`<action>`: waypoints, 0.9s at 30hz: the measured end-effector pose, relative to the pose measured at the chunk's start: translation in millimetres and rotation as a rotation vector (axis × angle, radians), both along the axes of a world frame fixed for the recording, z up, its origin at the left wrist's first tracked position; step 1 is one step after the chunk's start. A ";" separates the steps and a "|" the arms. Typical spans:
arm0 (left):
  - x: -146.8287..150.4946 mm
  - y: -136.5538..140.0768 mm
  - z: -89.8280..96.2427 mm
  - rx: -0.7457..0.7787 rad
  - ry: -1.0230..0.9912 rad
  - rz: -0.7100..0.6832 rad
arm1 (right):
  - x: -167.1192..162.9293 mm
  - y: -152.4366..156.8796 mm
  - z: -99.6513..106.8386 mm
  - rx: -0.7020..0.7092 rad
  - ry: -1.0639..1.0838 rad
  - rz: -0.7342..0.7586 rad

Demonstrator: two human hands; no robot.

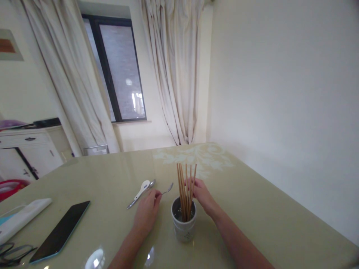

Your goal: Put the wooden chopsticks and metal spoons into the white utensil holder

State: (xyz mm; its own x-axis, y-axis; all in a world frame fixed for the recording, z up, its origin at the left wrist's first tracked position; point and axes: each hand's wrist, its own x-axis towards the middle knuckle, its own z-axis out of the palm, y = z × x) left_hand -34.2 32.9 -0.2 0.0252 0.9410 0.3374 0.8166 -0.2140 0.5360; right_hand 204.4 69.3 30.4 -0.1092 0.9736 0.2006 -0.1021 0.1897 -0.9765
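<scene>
A grey-white ceramic utensil holder [184, 231] with small holes in its side stands upright on the table. Several wooden chopsticks [184, 203] rise from it, leaning slightly apart. Behind and to the right of them, my right hand [199, 189] has its fingers closed at their upper part; the sticks partly hide the fingertips. My left hand [148, 208], left of the holder, pinches the handle of a small metal utensil that looks like a fork [169, 188]. Beyond that hand, a white ceramic spoon [142, 189] lies against a metal spoon [152, 184].
On the left of the glossy table [112, 179] lie a dark-screened phone [61, 231], a white power strip [26, 218] and dark-framed glasses [17, 254]. A wall [280, 112] borders the table's right side. Curtains [174, 67] and a window stand behind it.
</scene>
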 end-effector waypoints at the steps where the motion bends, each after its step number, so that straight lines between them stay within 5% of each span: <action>1: 5.2 -1.0 0.0 0.003 -0.077 -0.044 | -4.0 -1.6 -2.2 0.014 -0.020 0.042; 9: 24.4 -6.9 5.8 -0.009 -0.276 -0.192 | -14.2 -1.3 -7.6 0.098 -0.040 0.070; 13: 9.9 0.8 -2.5 0.051 -0.164 -0.048 | -0.1 10.6 -0.6 0.145 0.073 -0.194; 19: -14.6 8.3 -11.6 0.074 0.325 0.228 | 54.1 17.2 29.6 0.309 0.433 -0.581; 23: -20.1 7.4 -8.8 0.031 0.455 0.296 | 74.8 9.3 46.8 0.278 0.712 -0.517; 27: -24.0 5.9 -4.4 -0.043 0.507 0.325 | 61.1 -1.0 53.0 0.261 0.732 -0.425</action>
State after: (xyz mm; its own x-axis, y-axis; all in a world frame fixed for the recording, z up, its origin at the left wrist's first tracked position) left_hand -58.2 38.9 -4.7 -0.1183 0.9399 0.3204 0.9926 0.1025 0.0658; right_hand 265.6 68.2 83.3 0.4946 0.8160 0.2993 -0.5548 0.5615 -0.6140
